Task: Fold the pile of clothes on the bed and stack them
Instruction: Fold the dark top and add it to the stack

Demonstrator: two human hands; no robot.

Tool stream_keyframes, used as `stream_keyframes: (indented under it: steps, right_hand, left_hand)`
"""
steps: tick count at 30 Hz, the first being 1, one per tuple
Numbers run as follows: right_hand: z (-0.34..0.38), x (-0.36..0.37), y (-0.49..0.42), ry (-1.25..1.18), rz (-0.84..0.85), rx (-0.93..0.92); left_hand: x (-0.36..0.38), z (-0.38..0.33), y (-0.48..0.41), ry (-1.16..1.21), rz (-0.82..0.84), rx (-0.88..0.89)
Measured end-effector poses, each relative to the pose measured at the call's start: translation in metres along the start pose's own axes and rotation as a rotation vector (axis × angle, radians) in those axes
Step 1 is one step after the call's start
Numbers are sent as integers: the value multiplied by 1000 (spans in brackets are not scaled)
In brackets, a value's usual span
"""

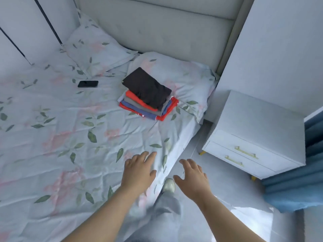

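Both forearms reach fwd from bottom of frame. Left hand is spread, palm down, empty, above the bed near its edge. Right hand is spread too, empty, out past the edge above the floor. Stack of folded clothes sits well apart from both, up toward the headboard, w/ a black piece on top and red, grey, blue layers under. Phone lies left of stack. White nightstand stands to the right.
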State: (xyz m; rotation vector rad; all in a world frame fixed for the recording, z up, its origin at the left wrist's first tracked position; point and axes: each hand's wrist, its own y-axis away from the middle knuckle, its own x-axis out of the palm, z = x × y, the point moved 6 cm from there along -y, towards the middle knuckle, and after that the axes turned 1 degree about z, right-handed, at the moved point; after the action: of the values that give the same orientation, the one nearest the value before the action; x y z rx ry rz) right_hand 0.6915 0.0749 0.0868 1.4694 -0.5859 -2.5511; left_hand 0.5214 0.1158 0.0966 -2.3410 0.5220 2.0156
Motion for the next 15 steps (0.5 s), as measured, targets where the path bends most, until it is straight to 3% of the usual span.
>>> stream_keyframes:
  steps: [9,15]
  right_hand:
    - [22,-103,-191,73,28,-66]
    - [40,-122,-313,-49,137,-62]
  left_hand:
    - [-48,0,-198,-15,-21,-70]
    - [-59,33,-299,135,-53,-267]
